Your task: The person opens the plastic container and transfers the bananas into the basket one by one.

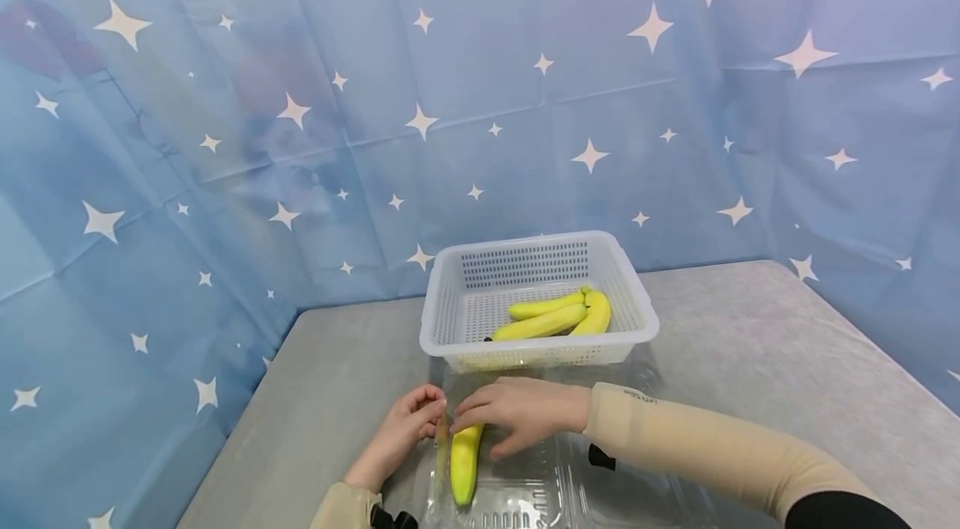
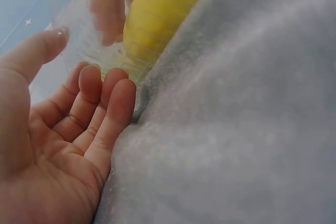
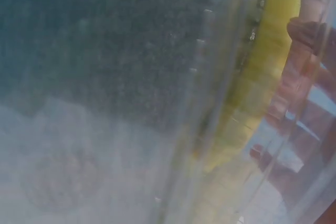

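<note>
A yellow banana (image 1: pixel 464 466) lies lengthwise along the left side of a clear plastic clamshell container (image 1: pixel 517 496). My right hand (image 1: pixel 521 412) reaches over the banana's far end, fingers at it and thumb apart to the right. Through the clear plastic in the right wrist view, fingers (image 3: pixel 307 32) show beside the banana (image 3: pixel 257 72). Just outside the container's left wall is my left hand (image 1: pixel 408 433). The left wrist view shows its palm up, fingers (image 2: pixel 119 103) lightly bent with the tips by the plastic edge, thumb held away, nothing gripped.
Behind the container stands a white perforated basket (image 1: pixel 630 296) holding several bananas (image 1: pixel 543 322). A clear lid half (image 1: pixel 630 496) spreads to the right, under the right forearm. The grey tabletop (image 1: pixel 757 329) meets a blue star-patterned curtain (image 1: pixel 510 162).
</note>
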Demonstrator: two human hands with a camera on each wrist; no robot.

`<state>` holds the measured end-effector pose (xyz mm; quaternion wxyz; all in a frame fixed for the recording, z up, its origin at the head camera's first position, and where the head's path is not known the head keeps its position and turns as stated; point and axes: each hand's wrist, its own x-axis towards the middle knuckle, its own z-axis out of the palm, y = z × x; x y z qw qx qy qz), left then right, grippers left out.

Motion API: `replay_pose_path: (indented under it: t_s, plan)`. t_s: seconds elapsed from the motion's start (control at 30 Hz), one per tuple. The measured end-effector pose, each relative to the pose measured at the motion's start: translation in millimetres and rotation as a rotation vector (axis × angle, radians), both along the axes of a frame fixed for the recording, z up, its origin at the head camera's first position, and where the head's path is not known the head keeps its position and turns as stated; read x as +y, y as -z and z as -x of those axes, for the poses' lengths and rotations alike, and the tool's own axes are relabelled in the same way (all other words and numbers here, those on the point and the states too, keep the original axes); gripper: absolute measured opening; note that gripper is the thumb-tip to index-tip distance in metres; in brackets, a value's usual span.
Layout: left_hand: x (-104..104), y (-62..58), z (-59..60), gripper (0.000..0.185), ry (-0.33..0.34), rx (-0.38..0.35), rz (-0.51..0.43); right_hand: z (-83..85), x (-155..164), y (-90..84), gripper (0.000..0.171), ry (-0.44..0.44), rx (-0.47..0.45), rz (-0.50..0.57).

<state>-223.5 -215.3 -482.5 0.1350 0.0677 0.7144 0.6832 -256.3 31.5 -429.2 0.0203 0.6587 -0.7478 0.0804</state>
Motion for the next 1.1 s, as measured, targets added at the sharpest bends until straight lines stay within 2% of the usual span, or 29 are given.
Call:
replay_pose_path:
  t_s: [0.33,0.57,0.9,1.1]
  plan:
    - [3.0,0.6,1.3,0.026,-0.001,-0.008,0.010,-2.4,-2.1,0.5,0.051,-0.022,-0.023,-0.015]
    - [0.2,0.4,0.9,0.022,-0.005,-0.002,0.005,-4.0,-5.8,-0.6,0.043,-0.029,0.034,-0.023]
    - [-1.6,2.1,-0.1,0.025,0.021,0.004,-0.008,-4.5,-8.2,4.5,0.045,-0.035,0.070,-0.020]
    - [0.0,1.0,0.6,0.024,0.009,0.011,-0.002,-5.1,-9.1,5.5,0.046,-0.030,0.102,-0.031]
